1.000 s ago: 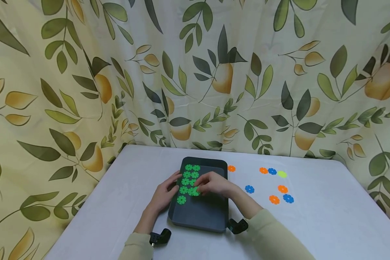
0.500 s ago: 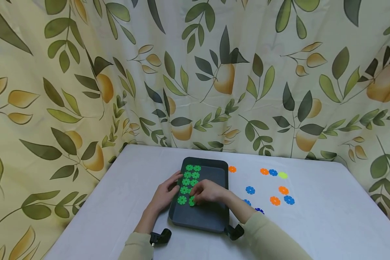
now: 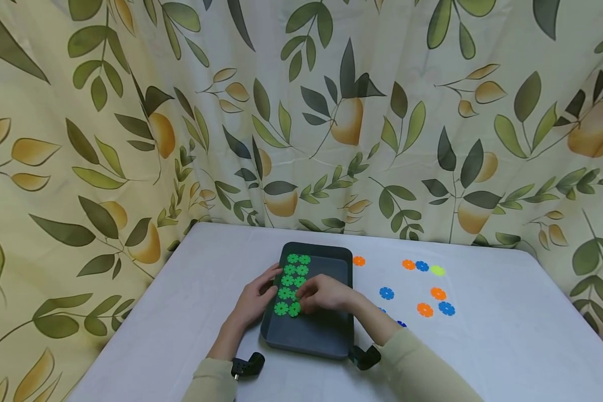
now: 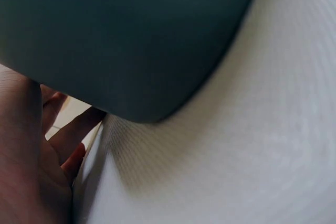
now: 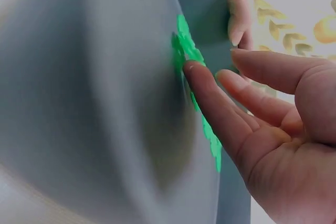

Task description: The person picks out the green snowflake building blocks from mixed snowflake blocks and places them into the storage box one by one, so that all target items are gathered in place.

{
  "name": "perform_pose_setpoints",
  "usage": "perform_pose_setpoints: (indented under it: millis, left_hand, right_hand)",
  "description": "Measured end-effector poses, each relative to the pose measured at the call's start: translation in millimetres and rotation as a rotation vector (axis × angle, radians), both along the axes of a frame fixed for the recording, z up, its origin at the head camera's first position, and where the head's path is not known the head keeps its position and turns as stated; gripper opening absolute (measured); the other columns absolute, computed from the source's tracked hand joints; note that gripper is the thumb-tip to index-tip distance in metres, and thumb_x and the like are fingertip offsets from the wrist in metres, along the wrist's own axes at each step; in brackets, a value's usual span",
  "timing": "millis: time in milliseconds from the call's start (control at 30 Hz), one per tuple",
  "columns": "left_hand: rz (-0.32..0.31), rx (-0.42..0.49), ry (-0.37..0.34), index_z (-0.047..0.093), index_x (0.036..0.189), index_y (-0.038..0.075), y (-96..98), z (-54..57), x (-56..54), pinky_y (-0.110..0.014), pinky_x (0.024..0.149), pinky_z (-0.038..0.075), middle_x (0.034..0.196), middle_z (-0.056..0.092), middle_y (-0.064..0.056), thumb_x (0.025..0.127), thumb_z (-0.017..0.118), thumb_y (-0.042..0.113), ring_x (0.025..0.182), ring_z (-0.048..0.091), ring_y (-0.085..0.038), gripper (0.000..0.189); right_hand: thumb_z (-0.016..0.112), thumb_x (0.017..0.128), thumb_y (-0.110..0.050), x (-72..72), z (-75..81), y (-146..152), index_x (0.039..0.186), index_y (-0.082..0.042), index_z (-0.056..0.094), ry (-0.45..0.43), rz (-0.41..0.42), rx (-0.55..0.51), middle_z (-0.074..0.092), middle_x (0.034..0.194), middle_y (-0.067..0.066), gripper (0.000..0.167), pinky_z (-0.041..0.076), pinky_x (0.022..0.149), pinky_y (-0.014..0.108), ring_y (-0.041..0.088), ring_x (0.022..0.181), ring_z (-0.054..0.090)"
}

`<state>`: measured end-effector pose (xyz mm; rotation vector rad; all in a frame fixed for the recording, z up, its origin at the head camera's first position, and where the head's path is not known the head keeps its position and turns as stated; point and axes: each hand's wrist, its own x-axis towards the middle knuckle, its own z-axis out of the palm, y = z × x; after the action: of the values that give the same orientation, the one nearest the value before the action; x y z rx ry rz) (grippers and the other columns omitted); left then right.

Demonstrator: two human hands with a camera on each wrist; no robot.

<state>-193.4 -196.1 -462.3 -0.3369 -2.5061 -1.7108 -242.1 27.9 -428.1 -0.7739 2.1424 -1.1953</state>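
In the head view a dark grey tray [image 3: 311,335] holds two columns of green, notched, flower-shaped discs [image 3: 287,281] along its left side. My right hand [image 3: 326,293] is over the tray, a fingertip touching the lowest disc of the right column [image 3: 294,309]. In the right wrist view that finger [image 5: 210,90] lies against a green disc [image 5: 184,38], while the thumb stands apart from it. My left hand [image 3: 253,298] rests with extended fingers along the tray's left rim. The left wrist view shows its fingers [image 4: 73,135] beside the tray wall [image 4: 131,51].
Right of the tray, loose discs lie on the white tablecloth [image 3: 492,335]: several orange [image 3: 424,310] and blue [image 3: 446,308], and one yellow-green [image 3: 437,271]. A dark blue disc [image 3: 401,323] is partly covered by the right arm. A leaf-patterned curtain [image 3: 407,167] hangs behind the table.
My right hand has brought a green disc down to the lowest row and shifted it left, beside the one there; its pinch has loosened. The left hand stays at the rim.
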Motion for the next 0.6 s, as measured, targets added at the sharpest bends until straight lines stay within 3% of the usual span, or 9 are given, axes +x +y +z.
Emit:
perform_pose_setpoints:
  millis: [600]
  left_hand:
    - [-0.003,0.016,0.006,0.056,0.141,0.0,-0.6,-3.3,-1.4,-0.049,0.113,0.038,0.156,0.041,-0.013,0.099,0.054,-0.002,0.137,0.047,-0.035,0.042]
  right_hand:
    - [0.062,0.097,-0.005,-4.9,3.8,20,0.127,0.013,0.061,-0.074,-0.004,-0.085,0.068,0.113,0.023,0.035,0.059,0.086,0.039,0.033,0.096,0.071]
